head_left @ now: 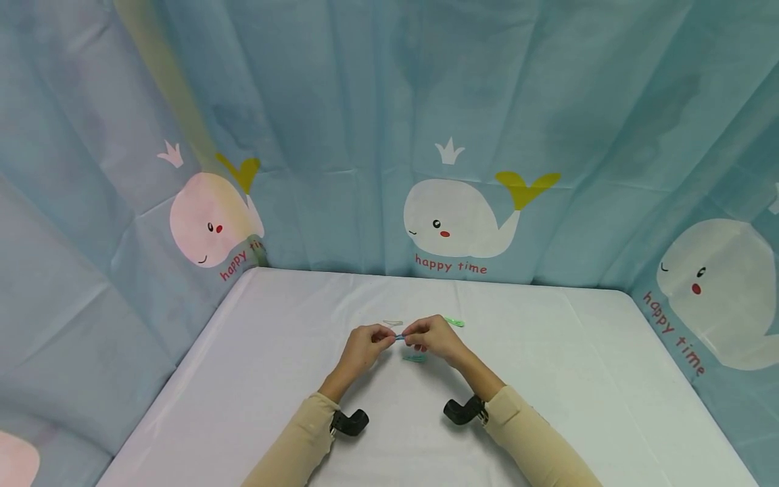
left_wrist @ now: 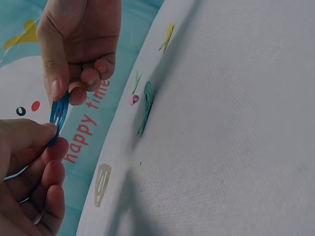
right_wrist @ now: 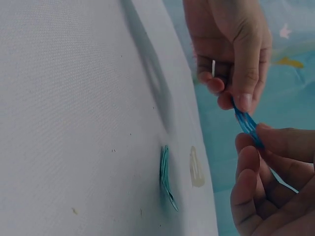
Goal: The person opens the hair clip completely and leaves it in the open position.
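Head view: Above a white table point(head_left: 608, 379), I hold a blue hair clip point(head_left: 399, 337) stretched between my two hands, the thumb and fingers of my left hand point(head_left: 362, 348) pinching one end, those of my right hand point(head_left: 435, 337) pinching the other. On the cloth beneath, on my side of the grip, lies a teal hair clip point(head_left: 415, 358); a beige hair clip point(head_left: 392, 322) rests just beyond my fingertips, and a green hair clip point(head_left: 454, 322) shows past my right hand. The left wrist camera also picks up a small pink piece point(left_wrist: 134, 99) by the green clip's end and a yellow piece point(left_wrist: 167, 37) farther off, its exact form too small to tell. Black devices point(head_left: 351, 423) sit at the cuffs of my cream sleeves point(head_left: 298, 439). Behind the table hangs a blue curtain point(head_left: 335, 135) printed with whales point(head_left: 450, 216) and the words "happy time."
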The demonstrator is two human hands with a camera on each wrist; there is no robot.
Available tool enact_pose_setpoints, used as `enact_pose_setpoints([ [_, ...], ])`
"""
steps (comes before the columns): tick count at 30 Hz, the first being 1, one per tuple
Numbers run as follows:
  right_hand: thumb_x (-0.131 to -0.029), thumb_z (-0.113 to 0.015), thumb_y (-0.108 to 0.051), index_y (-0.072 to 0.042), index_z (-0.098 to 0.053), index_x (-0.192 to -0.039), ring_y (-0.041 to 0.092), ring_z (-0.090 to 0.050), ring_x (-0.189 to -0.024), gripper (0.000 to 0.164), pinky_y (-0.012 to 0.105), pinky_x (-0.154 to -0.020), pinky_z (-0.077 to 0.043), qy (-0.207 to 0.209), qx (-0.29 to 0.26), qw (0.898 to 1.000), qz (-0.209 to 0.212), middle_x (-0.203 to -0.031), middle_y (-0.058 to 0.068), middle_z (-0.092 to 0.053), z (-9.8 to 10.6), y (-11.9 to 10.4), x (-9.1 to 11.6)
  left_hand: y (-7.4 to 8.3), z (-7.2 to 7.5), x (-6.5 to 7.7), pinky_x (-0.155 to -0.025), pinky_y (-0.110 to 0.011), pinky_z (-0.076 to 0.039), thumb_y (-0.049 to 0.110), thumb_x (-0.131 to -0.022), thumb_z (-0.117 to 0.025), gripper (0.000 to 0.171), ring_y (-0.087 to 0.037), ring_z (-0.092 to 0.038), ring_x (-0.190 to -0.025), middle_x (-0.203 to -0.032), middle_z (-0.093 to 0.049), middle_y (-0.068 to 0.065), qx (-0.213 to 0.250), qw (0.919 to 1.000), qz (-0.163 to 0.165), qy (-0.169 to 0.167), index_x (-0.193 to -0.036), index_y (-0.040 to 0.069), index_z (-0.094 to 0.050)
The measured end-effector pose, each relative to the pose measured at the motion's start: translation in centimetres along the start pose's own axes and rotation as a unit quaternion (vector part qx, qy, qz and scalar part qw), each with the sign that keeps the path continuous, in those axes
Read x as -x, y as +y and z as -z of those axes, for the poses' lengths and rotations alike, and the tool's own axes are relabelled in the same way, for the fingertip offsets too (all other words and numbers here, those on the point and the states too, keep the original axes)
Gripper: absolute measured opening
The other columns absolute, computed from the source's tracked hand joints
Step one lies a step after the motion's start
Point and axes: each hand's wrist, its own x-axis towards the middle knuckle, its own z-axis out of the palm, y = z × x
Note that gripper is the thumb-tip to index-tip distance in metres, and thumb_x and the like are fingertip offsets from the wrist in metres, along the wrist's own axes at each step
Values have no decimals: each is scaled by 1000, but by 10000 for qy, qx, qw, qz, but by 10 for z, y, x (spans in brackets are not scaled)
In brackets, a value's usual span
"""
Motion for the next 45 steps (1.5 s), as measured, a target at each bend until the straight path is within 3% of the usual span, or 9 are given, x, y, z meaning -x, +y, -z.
enact_pose_setpoints([
  [10,-85,-72,-9,2,-75,-90,12,-57,-62,12,25,-60,-49,213,-163,9996,-85,-74,1,-70,0,0,-2,2,3,0,-61,-22,-46,16,-91,-68,11,-9,-61,-75,-89,-73,-6,228,9994,91,-239,-94,7,-75],
  [16,-86,-69,-7,4,-74,-91,12,-58,-63,13,25,-61,-50,239,-316,9992,-88,-76,4,-72,0,2,-2,0,3,-3,-66,-25,-47,13,-90,-69,12,-8,-58,-74,-87,-73,-8,836,9950,451,-296,-93,4,-75],
  [23,-86,-69,-8,5,-74,-93,11,-59,-63,16,25,-62,-51,144,-460,9988,-132,-75,2,-72,3,0,-2,-3,4,-4,-70,-29,-48,15,-88,-70,17,-10,-56,-74,-84,-70,-4,1730,9803,857,-404,-96,1,-75],
  [31,-86,-70,-9,6,-74,-94,11,-59,-62,17,25,-63,-51,130,-674,9974,-215,-73,0,-71,4,1,-2,-6,3,-5,-71,-24,-51,15,-88,-70,20,-8,-60,-74,-82,-72,1,2187,9676,1147,-520,-98,-2,-74],
  [40,-87,-69,-6,10,-71,-97,10,-58,-62,19,24,-62,-51,-49,-1123,9931,-330,-73,-1,-69,5,3,-4,-7,7,-6,-75,-26,-52,10,-90,-66,21,-16,-64,-85,-84,-74,2,2965,9406,1540,-602,-103,-5,-72],
  [45,-88,-68,-6,13,-69,-101,10,-57,-62,23,24,-62,-50,-187,-1425,9890,-339,-74,-1,-69,5,4,-2,-5,8,-5,-78,-27,-52,11,-92,-65,23,-13,-63,-82,-83,-73,3,3237,9294,1626,-703,-106,-6,-71],
])
